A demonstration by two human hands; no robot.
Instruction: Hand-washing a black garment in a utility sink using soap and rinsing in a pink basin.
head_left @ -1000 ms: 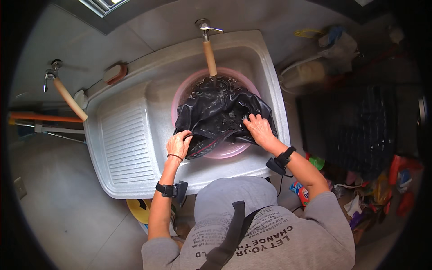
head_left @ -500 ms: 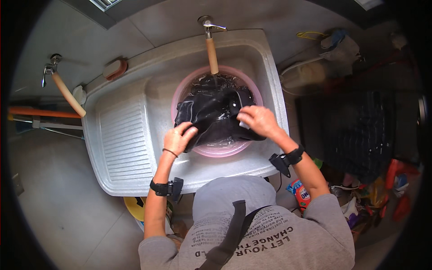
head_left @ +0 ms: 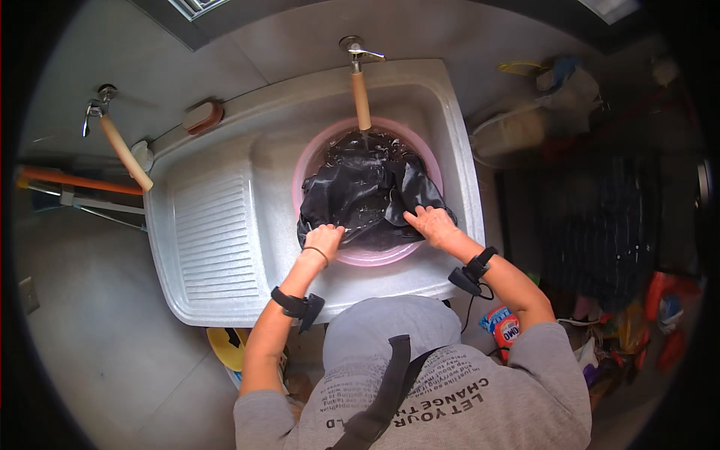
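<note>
A dark, wet garment (head_left: 352, 195) lies bunched in a pink basin (head_left: 306, 161) of water inside the sink. At its near left edge, my left hand (head_left: 324, 241) has its fingers closed on the cloth. My right hand (head_left: 435, 225) grips the near right part, fingers curled into the fabric. From the tap (head_left: 354, 51) above, a tan hose (head_left: 361, 101) hangs over the basin, and water seems to run from its end. The exact kind of garment cannot be made out.
The grey sink (head_left: 281, 262) has a ribbed washboard (head_left: 214, 236) on its left. A second tap with a hose (head_left: 124, 150) hangs farther left. A brush (head_left: 202, 118) rests on the back rim. Dark striped cloth (head_left: 592, 240) and a detergent bag (head_left: 501, 324) are at right.
My left hand has moved right and turned inward over the cloth. My right hand has come slightly nearer me. The garment is more spread across the basin, and the view has shifted a little.
</note>
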